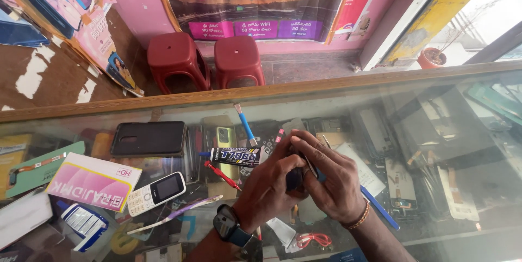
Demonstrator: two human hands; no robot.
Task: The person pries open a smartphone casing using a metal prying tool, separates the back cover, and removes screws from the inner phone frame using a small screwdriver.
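Both hands meet over the glass surface [446, 131], a little right of its middle and nearer the near edge. The left hand [266, 186], with a dark watch [228, 226] at the wrist, and the right hand [331, 180], with a bead bracelet [360, 217], are curled together around a small dark part [296, 179]. The fingers of both hands are closed on it, so little shows between them: a dark, flat-looking piece with a thin pale edge under the right fingers. What kind of part it is cannot be told.

It looks light and thin, probably stiff but easy to crack or bend, so it is best held by its edges with fingertips rather than pressed on its face.

Just left of the hands lies a black glue tube [235, 156], with a red-handled tool [222, 175] below it and a blue-handled brush [246, 125] above. Further left are a black phone [148, 138], a white keypad phone [156, 190] and a pink box [93, 181]. A blue stick [380, 208] lies by the right wrist. Beyond the far edge stand two red stools [176, 58].
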